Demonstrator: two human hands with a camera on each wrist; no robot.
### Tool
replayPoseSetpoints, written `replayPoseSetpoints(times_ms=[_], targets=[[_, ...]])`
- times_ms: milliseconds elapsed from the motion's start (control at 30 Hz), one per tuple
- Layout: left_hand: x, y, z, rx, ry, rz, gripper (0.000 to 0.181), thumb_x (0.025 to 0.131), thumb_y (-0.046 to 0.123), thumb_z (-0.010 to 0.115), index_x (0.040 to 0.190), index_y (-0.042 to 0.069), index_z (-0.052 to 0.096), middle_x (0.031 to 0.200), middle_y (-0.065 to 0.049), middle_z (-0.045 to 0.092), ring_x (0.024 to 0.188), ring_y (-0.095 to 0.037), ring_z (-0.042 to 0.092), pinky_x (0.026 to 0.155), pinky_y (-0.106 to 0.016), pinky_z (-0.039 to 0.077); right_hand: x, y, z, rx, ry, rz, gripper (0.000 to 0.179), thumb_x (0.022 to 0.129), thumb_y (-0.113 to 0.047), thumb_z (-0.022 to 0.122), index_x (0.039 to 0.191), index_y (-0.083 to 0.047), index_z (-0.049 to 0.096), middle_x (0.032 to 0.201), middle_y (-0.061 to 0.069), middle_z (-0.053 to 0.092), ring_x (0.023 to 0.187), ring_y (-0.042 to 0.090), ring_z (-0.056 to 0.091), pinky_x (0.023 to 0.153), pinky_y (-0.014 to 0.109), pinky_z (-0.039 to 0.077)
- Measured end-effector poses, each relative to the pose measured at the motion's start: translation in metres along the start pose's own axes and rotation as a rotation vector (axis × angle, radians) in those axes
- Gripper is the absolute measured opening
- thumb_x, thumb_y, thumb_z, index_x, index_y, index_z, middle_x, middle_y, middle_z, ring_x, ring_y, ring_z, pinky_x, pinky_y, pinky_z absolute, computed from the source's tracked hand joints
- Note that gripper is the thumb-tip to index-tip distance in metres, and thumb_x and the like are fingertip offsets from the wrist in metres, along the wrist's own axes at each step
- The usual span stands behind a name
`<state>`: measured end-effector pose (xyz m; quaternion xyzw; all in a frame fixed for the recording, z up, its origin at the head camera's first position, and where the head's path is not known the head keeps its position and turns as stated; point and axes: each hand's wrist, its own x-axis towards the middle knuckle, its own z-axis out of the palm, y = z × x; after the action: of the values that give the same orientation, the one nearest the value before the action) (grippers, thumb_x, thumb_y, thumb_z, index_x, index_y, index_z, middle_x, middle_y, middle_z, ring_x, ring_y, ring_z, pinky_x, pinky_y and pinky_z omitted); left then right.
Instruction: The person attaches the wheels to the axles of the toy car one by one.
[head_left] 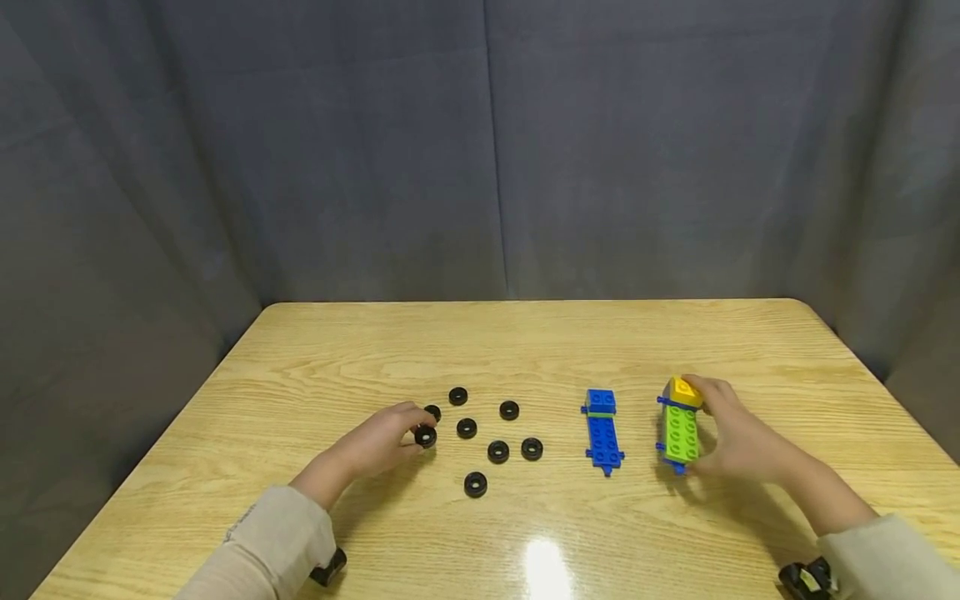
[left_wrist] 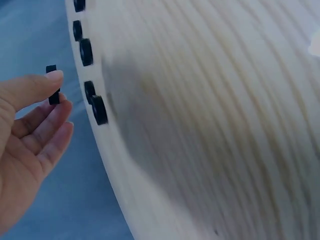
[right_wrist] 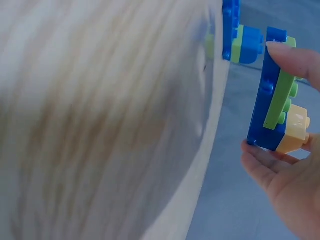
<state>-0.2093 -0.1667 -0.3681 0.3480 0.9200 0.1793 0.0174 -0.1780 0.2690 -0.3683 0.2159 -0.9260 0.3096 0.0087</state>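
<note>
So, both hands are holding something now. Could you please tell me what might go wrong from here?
The left hand pinches a black ring between thumb and fingertips, so it might slip and roll away.

The right hand grips the green-and-yellow toy vehicle by its ends, raised off the table; a loose grip could drop it.

The blue toy vehicle lies close beside it, so a sideways swing might knock it.
</note>
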Motion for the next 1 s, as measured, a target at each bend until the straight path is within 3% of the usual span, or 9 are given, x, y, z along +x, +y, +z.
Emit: replayPoseSetpoints(times_ms=[633, 1000], targets=[[0.011, 0.032, 0.003, -0.037, 0.057, 0.084, 0.034, 0.076, 0.005, 0.064, 0.109, 0.003, 0.054, 0.105, -0.005, 0.054, 0.095, -0.017, 0.052, 0.083, -0.030, 0.042, 0.003, -0.032, 0.008, 0.014, 0.095, -0.065, 0.109, 0.050, -0.011, 0.082, 0.136, -0.007, 0.015, 0.126, 0.022, 0.023, 0.103, 0.042, 0.040, 0.080, 0.054, 0.038], [0.021, 0.049, 0.003, -0.047, 0.106, 0.152, 0.033, 0.076, 0.006, 0.065, 0.107, 0.004, 0.054, 0.099, -0.003, 0.054, 0.088, -0.014, 0.052, 0.078, -0.025, 0.043, 0.007, -0.047, 0.012, 0.029, 0.115, -0.100, 0.108, 0.050, -0.011, 0.082, 0.136, -0.009, 0.016, 0.125, 0.020, 0.024, 0.104, 0.040, 0.040, 0.076, 0.055, 0.040]])
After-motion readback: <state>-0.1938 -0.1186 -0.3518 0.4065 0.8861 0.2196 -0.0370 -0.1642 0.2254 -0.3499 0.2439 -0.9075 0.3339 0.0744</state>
